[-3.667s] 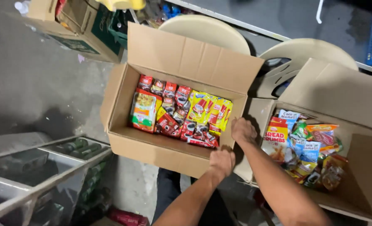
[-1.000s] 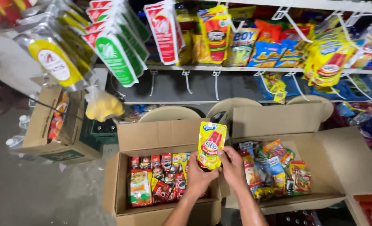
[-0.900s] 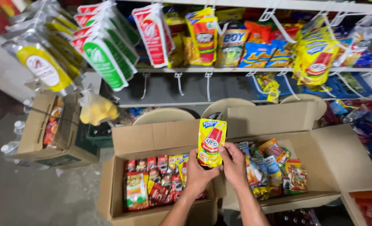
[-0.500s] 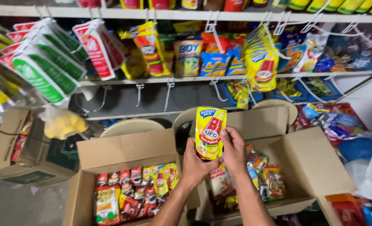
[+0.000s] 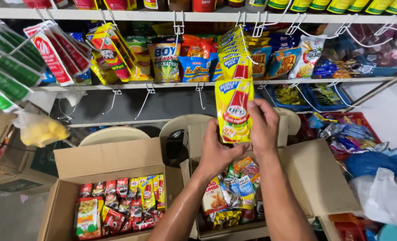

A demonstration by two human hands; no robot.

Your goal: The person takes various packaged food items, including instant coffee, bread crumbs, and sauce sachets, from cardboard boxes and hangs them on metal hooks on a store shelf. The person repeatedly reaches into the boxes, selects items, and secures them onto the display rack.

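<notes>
Both my hands hold up a yellow sauce pouch (image 5: 233, 110) with a red bottle picture on it. My left hand (image 5: 216, 149) grips its lower left edge and my right hand (image 5: 263, 127) grips its right side. The pouch sits just below a row of matching yellow pouches (image 5: 235, 56) hanging on a wire hook under the top shelf. Below my arms stand two open cardboard boxes: the left box (image 5: 104, 163) holds rows of small red and yellow sachets, and the right box (image 5: 316, 178) holds mixed snack packets.
Hanging packets in green, red and yellow (image 5: 51, 58) fill the shelf front at left. Snack bags (image 5: 165, 60) sit on the shelf behind. Beige plastic chair backs (image 5: 180, 125) stand behind the boxes. A bag of yellow items (image 5: 40, 131) hangs left. Plastic bags (image 5: 377, 178) pile up right.
Both hands have lifted the yellow pouch from over the boxes up toward the hanging yellow pouches. The view has tilted up and shifted right along the shelves.
</notes>
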